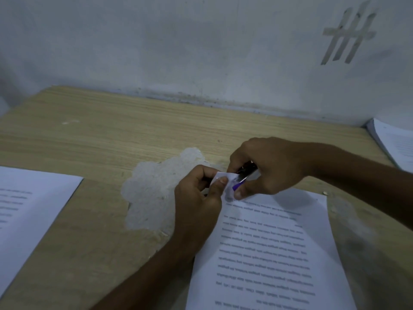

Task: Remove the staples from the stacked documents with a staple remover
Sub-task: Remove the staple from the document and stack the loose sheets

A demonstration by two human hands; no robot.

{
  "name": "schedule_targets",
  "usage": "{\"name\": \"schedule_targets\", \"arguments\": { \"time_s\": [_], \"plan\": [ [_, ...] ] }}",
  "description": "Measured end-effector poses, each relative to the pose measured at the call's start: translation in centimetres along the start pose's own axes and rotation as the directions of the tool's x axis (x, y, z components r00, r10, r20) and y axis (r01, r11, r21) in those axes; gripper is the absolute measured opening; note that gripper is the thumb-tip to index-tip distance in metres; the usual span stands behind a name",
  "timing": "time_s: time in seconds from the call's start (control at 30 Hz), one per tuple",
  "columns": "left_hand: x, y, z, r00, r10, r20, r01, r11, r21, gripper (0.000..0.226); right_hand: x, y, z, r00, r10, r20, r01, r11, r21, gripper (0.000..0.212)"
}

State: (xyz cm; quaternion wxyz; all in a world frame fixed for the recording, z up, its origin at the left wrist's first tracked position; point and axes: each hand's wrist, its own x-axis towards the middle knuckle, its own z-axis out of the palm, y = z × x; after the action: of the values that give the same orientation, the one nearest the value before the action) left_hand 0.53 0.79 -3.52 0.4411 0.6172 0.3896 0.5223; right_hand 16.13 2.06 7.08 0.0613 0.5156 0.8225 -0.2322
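Left hand (199,193) pinching doc (268,253) corner (220,177), folding it up — likely exposing staple. Right hand (268,166) closing around remover (242,177), tip meeting corner from 3 o'clock. Staple itself too small to see. Other stacks waiting at 9 (29,209) and 2 o'clock (397,144) on desk (100,130).

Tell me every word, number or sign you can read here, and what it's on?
Nothing can be read.
Document under the hands: printed lines, too blurred.
Left document: print too faint.
Far-right stack: blurred.
Staple remover: no label visible.
Wall tape strips: no writing.
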Motion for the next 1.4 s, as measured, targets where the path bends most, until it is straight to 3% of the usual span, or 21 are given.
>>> {"name": "schedule_targets", "arguments": {
  "time_s": [0.23,0.4,0.6,0.73,1.0,1.13,1.27,1.4],
  "plan": [
    [0.1,0.0,0.0,0.999,-0.054,0.005,0.054,0.999,0.002,0.008,-0.2,-0.3,-0.1,0.999,0.021,-0.038,-0.025,0.993,-0.111,0.043],
    [-0.1,0.3,0.0,0.999,-0.045,0.018,0.045,0.998,0.035,0.021,0.1,0.9,0.1,0.999,-0.019,0.027,0.018,0.999,0.048,0.027],
    [0.1,0.4,0.0,0.999,-0.049,0.016,0.048,0.996,0.072,0.020,0.2,1.8,-1.2,1.000,0.011,0.016,-0.013,0.993,0.120,0.027],
    [0.5,0.5,-0.2,0.992,-0.123,0.006,0.122,0.992,0.027,0.012,-0.9,3.0,-1.3,0.993,0.053,-0.108,-0.044,0.995,0.088,0.018],
    [0.6,0.9,-0.2,0.989,-0.148,0.025,0.149,0.988,-0.044,0.011,-6.9,7.0,2.1,0.851,0.283,-0.444,-0.268,0.959,0.096,0.031],
    [0.3,1.0,0.0,0.990,-0.134,0.036,0.135,0.990,-0.032,0.014,-9.7,9.7,5.5,0.739,0.478,-0.475,-0.459,0.873,0.166,0.048],
    [0.3,0.8,-0.1,0.994,-0.096,0.056,0.096,0.995,0.006,0.015,-10.7,10.7,7.1,0.680,0.548,-0.488,-0.509,0.831,0.225,0.049],
    [0.4,0.6,-0.4,0.994,-0.065,0.083,0.068,0.997,-0.035,0.012,-11.1,11.0,7.3,0.705,0.529,-0.473,-0.504,0.842,0.191,0.050]
  ]
}}
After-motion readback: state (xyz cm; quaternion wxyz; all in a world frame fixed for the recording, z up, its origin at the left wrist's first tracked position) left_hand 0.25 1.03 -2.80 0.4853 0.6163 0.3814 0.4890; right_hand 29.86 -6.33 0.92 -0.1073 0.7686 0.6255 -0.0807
